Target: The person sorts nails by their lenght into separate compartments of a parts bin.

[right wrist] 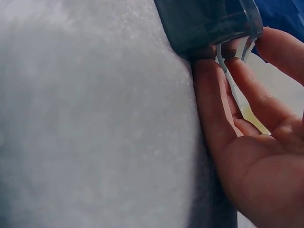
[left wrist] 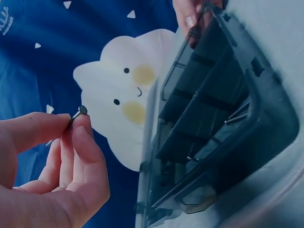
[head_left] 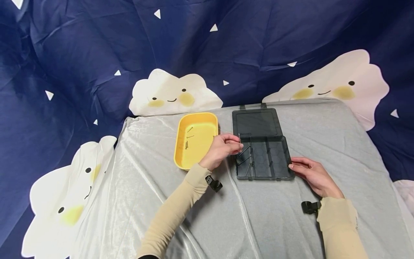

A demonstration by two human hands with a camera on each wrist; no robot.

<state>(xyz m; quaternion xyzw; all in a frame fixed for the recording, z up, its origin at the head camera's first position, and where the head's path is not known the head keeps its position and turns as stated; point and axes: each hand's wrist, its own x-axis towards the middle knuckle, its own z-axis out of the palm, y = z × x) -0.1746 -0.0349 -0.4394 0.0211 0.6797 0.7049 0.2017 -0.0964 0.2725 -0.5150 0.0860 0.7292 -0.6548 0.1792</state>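
A person's left hand [head_left: 221, 148] pinches a nail [left wrist: 82, 110] crosswise at its fingertips [left wrist: 83, 135], the leftmost compartment [head_left: 242, 171] of the dark case [head_left: 279, 153] just below and rightward, the right hand [head_left: 316, 177] touching its far side

nail [left wrist: 82, 110]: dk metal, kinda shiny
box [head_left: 260, 156]: see-thru dk plastic, glossy
yellow tray [head_left: 202, 135]: smooth plastic, semi-matt
grey cloth [head_left: 271, 212]: velvety, soft sheen
backdrop [head_left: 181, 39] past cloth's far edge: printed fabric, mostly matt

Beige sleeves [head_left: 176, 212]; black wrist cameras [head_left: 214, 183]
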